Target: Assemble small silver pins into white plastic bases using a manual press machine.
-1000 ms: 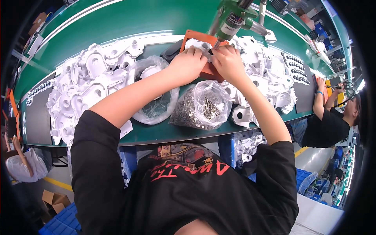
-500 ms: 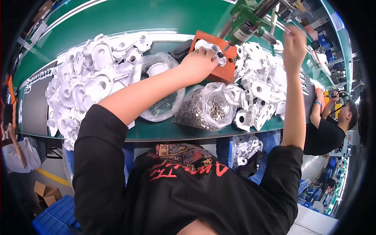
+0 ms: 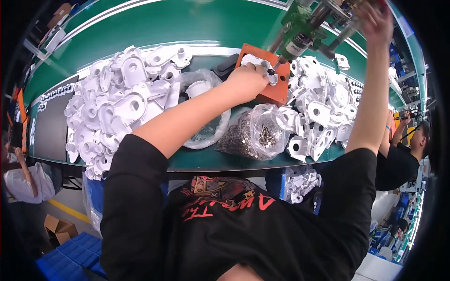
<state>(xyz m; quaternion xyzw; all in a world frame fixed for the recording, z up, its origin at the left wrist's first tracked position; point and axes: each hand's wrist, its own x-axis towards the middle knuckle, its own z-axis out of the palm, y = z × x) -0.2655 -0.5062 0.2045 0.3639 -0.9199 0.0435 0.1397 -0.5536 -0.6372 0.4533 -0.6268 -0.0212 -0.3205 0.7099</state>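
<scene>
My left hand (image 3: 249,84) has its fingers curled over a white plastic part (image 3: 253,60), pressing it against an orange fixture block (image 3: 278,95). A small black piece sits at the right end of that part. Just above it is the tip of a green press (image 3: 294,37), slanting down from the upper right. My right hand (image 3: 375,22) is raised at the far upper right beside the press's lever arm (image 3: 344,36). Its fingers are blurred, and whether they grip the lever's end cannot be made out.
Piles of white plastic parts lie left (image 3: 110,110) and right (image 3: 321,107) of the block. In front are a clear bag of metal screws (image 3: 253,133) and another clear bag (image 3: 201,140). A co-worker (image 3: 401,161) stands at the right.
My right hand has moved up and farther right. The press tip now sits closer to the part. My left hand keeps its place on the part; the whole view has shifted slightly.
</scene>
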